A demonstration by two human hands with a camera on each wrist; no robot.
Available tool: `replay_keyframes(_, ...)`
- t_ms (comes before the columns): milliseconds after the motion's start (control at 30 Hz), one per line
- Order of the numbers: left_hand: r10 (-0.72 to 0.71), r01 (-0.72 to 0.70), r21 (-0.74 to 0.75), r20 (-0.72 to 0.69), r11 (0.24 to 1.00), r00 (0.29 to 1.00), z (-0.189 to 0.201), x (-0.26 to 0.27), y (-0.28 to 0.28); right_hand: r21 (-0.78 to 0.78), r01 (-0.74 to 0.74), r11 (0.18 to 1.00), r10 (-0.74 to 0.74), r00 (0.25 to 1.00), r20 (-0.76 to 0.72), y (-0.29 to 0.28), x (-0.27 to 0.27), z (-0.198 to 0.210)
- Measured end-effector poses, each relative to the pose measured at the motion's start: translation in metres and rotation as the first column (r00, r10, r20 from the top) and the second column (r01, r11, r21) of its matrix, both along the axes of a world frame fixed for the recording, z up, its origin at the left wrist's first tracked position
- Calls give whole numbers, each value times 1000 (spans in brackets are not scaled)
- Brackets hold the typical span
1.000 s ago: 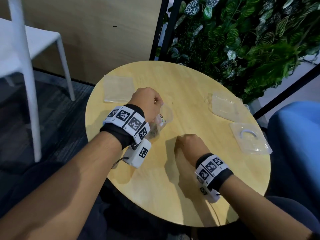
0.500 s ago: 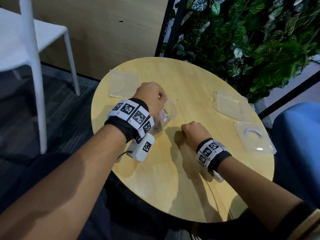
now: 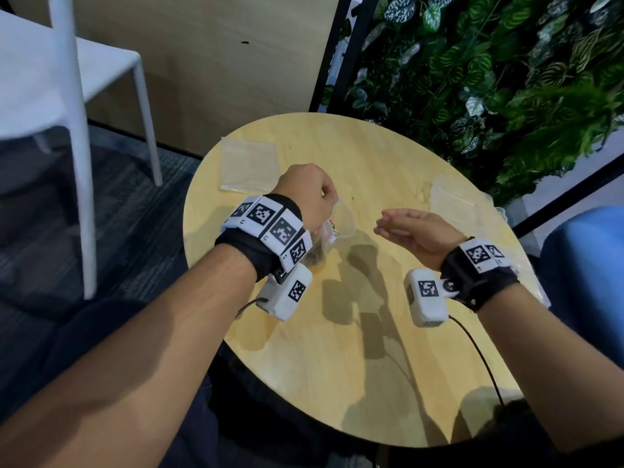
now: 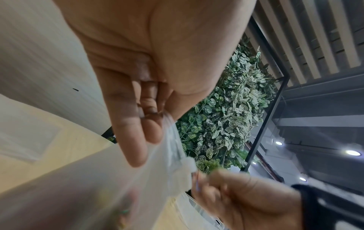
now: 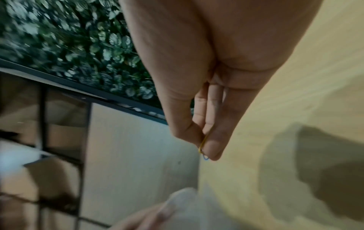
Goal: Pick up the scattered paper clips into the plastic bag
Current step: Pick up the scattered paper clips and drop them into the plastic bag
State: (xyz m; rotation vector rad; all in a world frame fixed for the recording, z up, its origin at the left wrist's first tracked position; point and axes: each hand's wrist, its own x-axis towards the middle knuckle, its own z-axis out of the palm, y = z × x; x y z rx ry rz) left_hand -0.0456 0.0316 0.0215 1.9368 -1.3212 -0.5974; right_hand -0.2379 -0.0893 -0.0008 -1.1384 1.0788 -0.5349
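My left hand [image 3: 309,194] pinches the rim of a clear plastic bag [image 3: 341,219] and holds it above the round wooden table [image 3: 337,349]; the bag hangs down under the wrist with several coloured paper clips [image 3: 332,228] inside. In the left wrist view the bag [image 4: 110,179] stretches from my left fingers [image 4: 138,140]. My right hand [image 3: 410,228] is lifted off the table just right of the bag's mouth. Its thumb and fingertips pinch paper clips [image 5: 204,149], yellow and blue, seen in the right wrist view; in the head view they show as a small glint at the fingertips [image 3: 383,219].
A flat clear bag [image 3: 248,167] lies at the table's far left. Clear plastic packs [image 3: 456,204] lie at the far right. A white chair [image 3: 67,96] stands to the left, a plant wall [image 3: 489,79] behind, a blue seat [image 3: 584,265] at right.
My right hand has left the table, turned palm-up and risen toward the bag's mouth with clips pinched. The left hand keeps holding the bag up.
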Motion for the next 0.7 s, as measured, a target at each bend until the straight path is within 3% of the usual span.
replay_keyframes(67, -4, 4, -7, -28, 1000, 1000, -2, -1, 0, -65, -49, 997, 54, 996, 72, 12, 16, 19)
replay_keyframes(133, 4, -6, -17, -74, 1000, 997, -4, -1, 1, -168, -118, 979, 126, 991, 36, 27, 29, 30)
replay_keyframes(200, 18, -22, -28, -124, 999, 992, -5, -1, 2, -325, -205, 923, 179, 978, -109, 40, 38, 32)
replay_keyframes(267, 36, -45, -43, -179, 998, 983, -4, -2, 4, -491, -308, 815, 183, 940, -287, 46, 43, 26)
replay_keyframes(367, 52, -67, -49, -271, 997, 961, -3, -2, 6, -564, -418, 712, 204, 892, -403, 52, 43, 25)
replay_keyframes(433, 55, -77, -51, -331, 996, 942, -3, -3, 6, -600, -420, 680, 217, 898, -383, 56, 41, 28)
replay_keyframes(533, 68, -104, -70, -398, 992, 915, -3, -4, 5, -730, -334, 596, 69, 927, -368, 59, 32, 30)
replay_keyframes(600, 88, -143, -90, -451, 986, 888, -2, -5, 5, -714, -345, 609, 19, 906, -422, 62, 22, 25)
replay_keyframes(700, 90, -174, -105, -544, 979, 834, -1, -9, 3, -606, -310, 732, 44, 910, -411, 73, 13, 8)
